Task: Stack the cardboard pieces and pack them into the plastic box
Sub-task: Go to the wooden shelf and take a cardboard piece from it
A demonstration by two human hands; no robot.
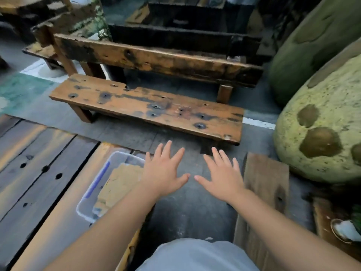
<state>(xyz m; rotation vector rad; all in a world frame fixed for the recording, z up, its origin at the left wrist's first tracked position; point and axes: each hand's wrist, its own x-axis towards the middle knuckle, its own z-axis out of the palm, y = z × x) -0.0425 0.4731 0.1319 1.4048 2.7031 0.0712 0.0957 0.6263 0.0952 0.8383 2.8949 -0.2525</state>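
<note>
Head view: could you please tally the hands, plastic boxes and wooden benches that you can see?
Hands: 2, left hand and right hand, both spread flat
Plastic box: 1, cardboard inside
Wooden benches: 2, near bench, far bench
Total: 5

Materials and finishes, head view.
Plastic box [117, 159]: clear, smooth plastic, slightly cloudy walls. Cardboard pieces [119, 186] inside it: matt brown, rough torn edges. Low bench [148, 106]: worn orange-brown wood, dark stains, pitted with nail holes. Floor planks [35, 163]: weathered grey wood, cracked, faint sheen. Plank [267, 184] at right: dull, rough brown wood. Boulder [322, 124]: coarse, speckled yellow-green surface, matt. Ground [195, 208]: dark, gritty concrete.
</note>
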